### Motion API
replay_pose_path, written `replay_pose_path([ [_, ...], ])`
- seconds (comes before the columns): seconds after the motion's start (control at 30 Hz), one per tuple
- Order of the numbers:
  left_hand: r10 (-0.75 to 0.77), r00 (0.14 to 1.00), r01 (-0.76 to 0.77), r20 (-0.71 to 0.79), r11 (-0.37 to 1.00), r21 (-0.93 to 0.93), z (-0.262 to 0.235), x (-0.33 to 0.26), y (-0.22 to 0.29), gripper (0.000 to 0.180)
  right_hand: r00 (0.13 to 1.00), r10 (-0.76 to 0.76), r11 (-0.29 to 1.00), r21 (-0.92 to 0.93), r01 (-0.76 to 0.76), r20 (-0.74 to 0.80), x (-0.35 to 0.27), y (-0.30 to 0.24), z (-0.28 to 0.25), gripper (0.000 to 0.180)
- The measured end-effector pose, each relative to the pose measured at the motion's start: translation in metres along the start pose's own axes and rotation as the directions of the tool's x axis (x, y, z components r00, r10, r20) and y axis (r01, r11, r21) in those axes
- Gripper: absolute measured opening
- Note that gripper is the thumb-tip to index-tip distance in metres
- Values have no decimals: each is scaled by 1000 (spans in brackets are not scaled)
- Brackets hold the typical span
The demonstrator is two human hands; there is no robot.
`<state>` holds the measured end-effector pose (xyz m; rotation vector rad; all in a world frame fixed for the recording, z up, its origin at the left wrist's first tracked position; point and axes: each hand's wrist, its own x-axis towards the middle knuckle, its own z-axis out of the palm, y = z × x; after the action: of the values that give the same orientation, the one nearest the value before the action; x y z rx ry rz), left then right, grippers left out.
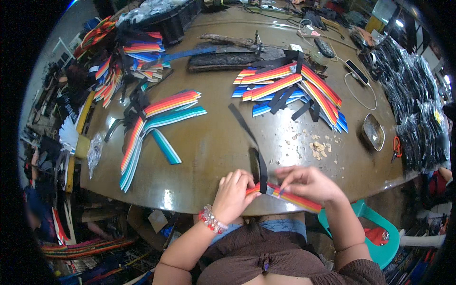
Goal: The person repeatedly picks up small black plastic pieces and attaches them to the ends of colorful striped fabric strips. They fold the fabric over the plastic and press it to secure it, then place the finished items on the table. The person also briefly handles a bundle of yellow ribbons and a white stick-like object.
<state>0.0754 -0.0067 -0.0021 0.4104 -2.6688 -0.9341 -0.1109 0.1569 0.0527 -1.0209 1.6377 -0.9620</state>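
At the near edge of the brown tabletop (pixel 213 142), the left hand (pixel 232 192) and right hand (pixel 306 183) both pinch a rainbow-striped strap (pixel 297 199) where a black strap (pixel 247 130) crosses it. Fans of striped straps (pixel 289 88) lie farther back. Glossy black plastic packets (pixel 418 114) pile along the right. A teal plastic chair (pixel 380 232) stands below.

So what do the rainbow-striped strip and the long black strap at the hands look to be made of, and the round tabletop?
Rainbow-striped strip: probably woven fabric webbing, flat, matte.
Long black strap: likely nylon-type webbing, limp, dull.
Round brown tabletop: hard, smooth and glossy with lamp glare; possibly coated wood or metal.
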Motion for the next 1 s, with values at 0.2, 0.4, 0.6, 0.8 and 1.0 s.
replay_pose_path([
  [0.2,-280,960,230,4,781,-580,-26,24,-21,19,951,-285,853,-484,194,-121,37,-25,21,11],
  [0.4,-228,809,495,-542,761,420,-170,72,-198,42,782,-584,545,-819,181,-216,114,-95,-131,12],
  [0.6,-161,883,340,-440,866,366,-190,40,-259,43,640,-362,496,-722,-483,-677,78,-27,-235,17],
  [0.8,-186,842,241,-507,970,44,-157,75,-149,31,33,-373,800,-339,-496,-927,-99,73,-226,15],
  [1.0,359,910,-315,-205,923,219,-28,69,-6,20,-77,-391,795,-295,-530,-917,-135,144,-179,10],
])
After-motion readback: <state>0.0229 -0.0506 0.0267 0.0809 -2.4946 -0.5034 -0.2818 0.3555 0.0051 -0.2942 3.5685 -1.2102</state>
